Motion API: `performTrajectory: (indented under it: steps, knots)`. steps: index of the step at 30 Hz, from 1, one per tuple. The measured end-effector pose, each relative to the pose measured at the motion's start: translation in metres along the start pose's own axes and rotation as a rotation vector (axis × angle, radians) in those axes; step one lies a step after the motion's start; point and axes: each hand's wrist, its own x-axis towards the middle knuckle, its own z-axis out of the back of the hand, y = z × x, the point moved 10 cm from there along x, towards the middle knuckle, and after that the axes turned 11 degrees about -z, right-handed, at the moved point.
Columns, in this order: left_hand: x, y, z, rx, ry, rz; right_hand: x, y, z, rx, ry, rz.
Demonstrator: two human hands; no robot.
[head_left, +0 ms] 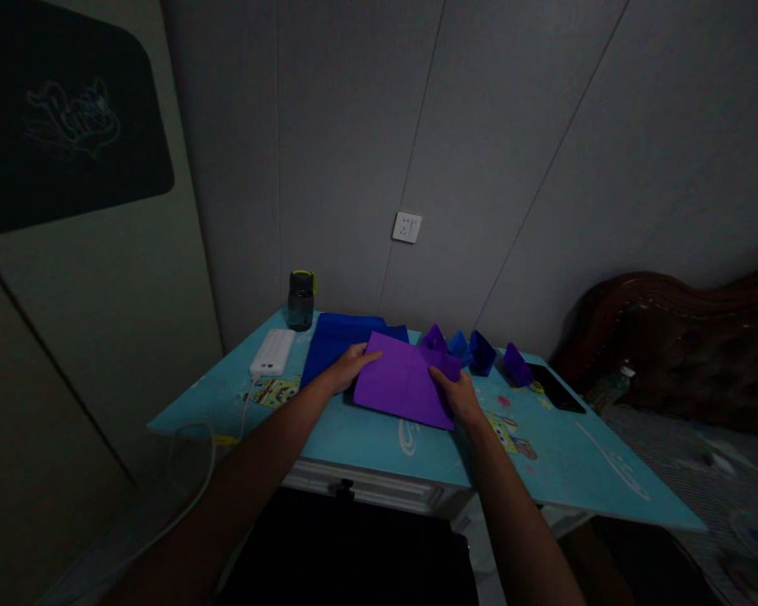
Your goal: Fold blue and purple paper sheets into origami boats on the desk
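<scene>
A sheet of purple paper [404,383] is held up at a tilt over the table, with a faint crease near its middle. My left hand [350,368] grips its left edge, thumb on top. On the right edge, my right hand [456,394] pinches the paper in the same way; the fingers underneath are hidden. Behind the sheet lies a stack of dark blue paper [344,331], partly covered by it. Folded paper pieces stand beyond my right hand: a purple one [435,338], a blue one [458,347], a dark blue one [481,353] and another purple one [516,365].
The light blue table [581,471] carries a dark water bottle [301,301] at the back left. A white power bank [273,352] trails a white cable [211,463] over the left edge. A black phone-like slab [556,389] lies at right. The wall rises directly behind.
</scene>
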Motion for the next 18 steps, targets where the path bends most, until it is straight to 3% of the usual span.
performTrajectory:
  steps: [4,7,9,11,13,16,18]
  knots:
    - [0.004,-0.019,0.000,-0.064,0.029,-0.095,-0.009,0.004,-0.004,0.107,0.049,-0.070]
    - [0.008,-0.052,0.016,-0.019,-0.099,-0.274,-0.018,0.005,-0.007,0.111,0.143,-0.148]
    - [0.004,-0.082,0.023,0.164,-0.236,-0.452,-0.023,0.003,-0.001,0.053,0.175,-0.189]
    - [-0.001,-0.104,0.003,0.440,-0.218,-0.598,-0.026,0.002,0.009,-0.019,0.187,-0.196]
    - [-0.004,-0.100,-0.049,0.679,0.061,-0.647,-0.028,0.000,0.018,-0.089,0.201,-0.186]
    - [-0.024,-0.051,-0.131,0.902,0.613,-0.626,-0.029,-0.001,0.036,-0.203,0.150,-0.130]
    - [-0.038,-0.020,-0.158,1.023,0.770,-0.639,-0.029,0.001,0.048,-0.303,0.080,-0.062]
